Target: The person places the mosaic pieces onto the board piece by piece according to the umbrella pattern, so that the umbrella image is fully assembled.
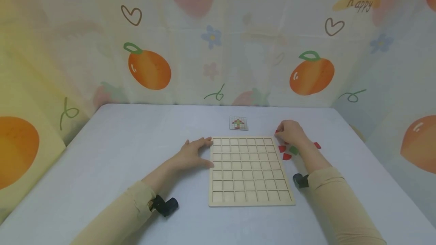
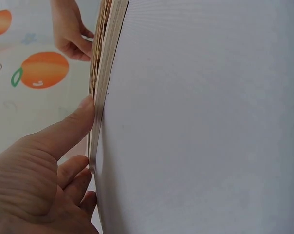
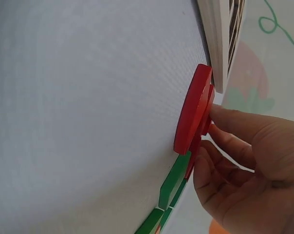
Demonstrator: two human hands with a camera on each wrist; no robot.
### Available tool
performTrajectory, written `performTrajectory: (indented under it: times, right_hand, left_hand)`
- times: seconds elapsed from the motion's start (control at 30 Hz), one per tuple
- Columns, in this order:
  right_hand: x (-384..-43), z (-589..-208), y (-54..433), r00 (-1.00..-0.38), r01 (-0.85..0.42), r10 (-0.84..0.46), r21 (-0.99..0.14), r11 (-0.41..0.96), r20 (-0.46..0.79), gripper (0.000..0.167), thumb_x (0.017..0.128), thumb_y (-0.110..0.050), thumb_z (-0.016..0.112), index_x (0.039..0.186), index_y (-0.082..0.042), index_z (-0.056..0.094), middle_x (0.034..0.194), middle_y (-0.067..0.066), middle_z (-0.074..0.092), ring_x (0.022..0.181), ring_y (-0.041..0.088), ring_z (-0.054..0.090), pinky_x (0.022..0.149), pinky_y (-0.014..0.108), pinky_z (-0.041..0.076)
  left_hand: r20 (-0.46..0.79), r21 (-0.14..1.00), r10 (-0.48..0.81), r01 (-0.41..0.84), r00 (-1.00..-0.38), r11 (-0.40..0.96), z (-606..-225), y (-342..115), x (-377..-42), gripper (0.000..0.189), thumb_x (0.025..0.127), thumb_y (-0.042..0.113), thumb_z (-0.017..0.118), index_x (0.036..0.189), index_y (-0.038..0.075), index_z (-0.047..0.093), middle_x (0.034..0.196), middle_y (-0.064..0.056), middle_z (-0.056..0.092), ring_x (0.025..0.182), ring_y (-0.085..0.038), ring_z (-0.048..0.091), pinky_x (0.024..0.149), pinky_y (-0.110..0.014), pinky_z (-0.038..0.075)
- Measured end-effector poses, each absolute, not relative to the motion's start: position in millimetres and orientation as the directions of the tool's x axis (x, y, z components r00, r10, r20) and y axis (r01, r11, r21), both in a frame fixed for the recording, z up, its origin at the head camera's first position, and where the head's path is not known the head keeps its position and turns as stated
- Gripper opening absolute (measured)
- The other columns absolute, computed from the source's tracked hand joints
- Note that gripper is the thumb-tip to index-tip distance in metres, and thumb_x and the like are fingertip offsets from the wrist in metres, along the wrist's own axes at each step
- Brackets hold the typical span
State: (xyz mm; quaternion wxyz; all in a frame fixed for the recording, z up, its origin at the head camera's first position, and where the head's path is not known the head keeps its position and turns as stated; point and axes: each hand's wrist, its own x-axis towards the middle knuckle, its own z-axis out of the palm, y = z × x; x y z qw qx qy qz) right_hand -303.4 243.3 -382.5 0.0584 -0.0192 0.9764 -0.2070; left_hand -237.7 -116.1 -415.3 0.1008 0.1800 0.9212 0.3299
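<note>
A wooden grid board (image 1: 250, 171) lies flat on the white table. My left hand (image 1: 190, 154) is at its left edge, thumb and fingers spread and touching the rim; the left wrist view shows the thumb (image 2: 71, 124) against the board's side. Beyond the board's upper right corner, my right hand (image 1: 291, 133) pinches a small red tile (image 1: 276, 132) at its fingertips, mostly hidden by the hand. Under the right hand and forearm lie a red tile (image 1: 282, 149), a red rounded tile (image 1: 287, 156) and a green tile (image 1: 294, 150).
A small pattern card (image 1: 238, 123) showing a green and red figure on a grid lies behind the board. Another red tile (image 1: 317, 145) sits right of the right forearm. More green tiles (image 3: 149, 222) show in the right wrist view. A printed curtain (image 1: 218, 67) hangs behind the table.
</note>
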Motion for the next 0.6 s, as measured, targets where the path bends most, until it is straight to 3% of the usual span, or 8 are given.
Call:
performTrajectory:
  times: [0.6]
  right_hand:
    - [-305.0, -380.5, 245.5, -0.994, -0.065, -0.095, -0.423, 0.904, -0.048, 0.015, 0.087, -0.008, 0.069, 0.094, 0.003, 0.062, 0.087, 0.016, 0.066, 0.059, 0.016, 0.056, 0.056, 0.024, 0.044]
  left_hand:
    - [-0.062, 0.635, 0.403, 0.276, -0.913, 0.721, -416.4, -116.1, -239.7, 0.079, 0.076, 0.037, 0.082, 0.144, 0.013, 0.049, 0.160, -0.001, 0.039, 0.153, -0.031, 0.026, 0.121, -0.069, -0.004]
